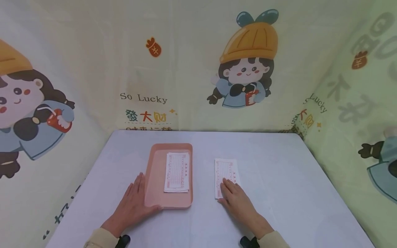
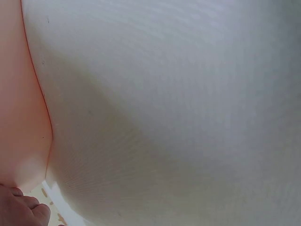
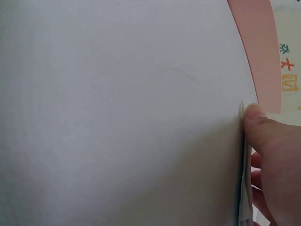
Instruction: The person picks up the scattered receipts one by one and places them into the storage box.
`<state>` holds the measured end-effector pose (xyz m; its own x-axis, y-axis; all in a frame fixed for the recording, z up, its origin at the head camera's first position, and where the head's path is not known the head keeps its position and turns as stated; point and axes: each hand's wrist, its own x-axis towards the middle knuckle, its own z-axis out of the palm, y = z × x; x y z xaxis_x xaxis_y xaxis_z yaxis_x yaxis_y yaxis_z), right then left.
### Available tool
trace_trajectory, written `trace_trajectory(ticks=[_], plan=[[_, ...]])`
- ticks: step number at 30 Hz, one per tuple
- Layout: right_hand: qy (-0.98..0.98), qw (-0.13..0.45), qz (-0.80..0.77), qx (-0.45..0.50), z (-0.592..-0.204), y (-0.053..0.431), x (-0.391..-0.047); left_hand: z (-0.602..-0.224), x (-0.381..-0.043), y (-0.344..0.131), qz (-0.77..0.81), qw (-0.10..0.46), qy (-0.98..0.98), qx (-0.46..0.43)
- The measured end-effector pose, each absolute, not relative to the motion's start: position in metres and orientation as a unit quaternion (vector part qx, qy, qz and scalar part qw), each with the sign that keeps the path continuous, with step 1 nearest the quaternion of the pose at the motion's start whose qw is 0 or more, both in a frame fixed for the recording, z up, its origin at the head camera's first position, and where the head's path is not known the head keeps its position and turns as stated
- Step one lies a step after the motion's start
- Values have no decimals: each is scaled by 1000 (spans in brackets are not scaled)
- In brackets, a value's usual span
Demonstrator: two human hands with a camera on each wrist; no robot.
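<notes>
A shallow pink tray (image 1: 153, 193) stands on the white table, left of the middle. Inside it, toward its right side, lies a small stack of white paper forms (image 1: 176, 172) printed with red lines. My left hand (image 1: 133, 203) lies along the tray's left side with straight fingers, its thumb at the near edge. To the right of the tray is a second stack of the same forms (image 1: 225, 167). My right hand (image 1: 240, 201) rests on its lower part with outstretched fingers. The right wrist view has the thumb (image 3: 256, 117) against that stack's edge (image 3: 245, 188).
The white table (image 1: 294, 193) ends at a printed cartoon backdrop (image 1: 192, 75) behind it, and similar cloth hangs along both sides. A dark wrist strap (image 1: 123, 241) shows at the left sleeve, another strap (image 1: 249, 242) at the right.
</notes>
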<state>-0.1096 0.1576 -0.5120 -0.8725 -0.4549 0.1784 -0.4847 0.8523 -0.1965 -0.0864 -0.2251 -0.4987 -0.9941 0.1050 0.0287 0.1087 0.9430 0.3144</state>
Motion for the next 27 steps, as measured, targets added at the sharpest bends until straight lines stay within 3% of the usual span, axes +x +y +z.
trace_trajectory(ticks=[7,27], plan=[[-951,84,122,270,-511,162,-111,-495,-87,-224,-163,2,-985,-51],[-960,59,129,240,-510,159,-110,-500,-87,-225,-167,-11,-985,-44]])
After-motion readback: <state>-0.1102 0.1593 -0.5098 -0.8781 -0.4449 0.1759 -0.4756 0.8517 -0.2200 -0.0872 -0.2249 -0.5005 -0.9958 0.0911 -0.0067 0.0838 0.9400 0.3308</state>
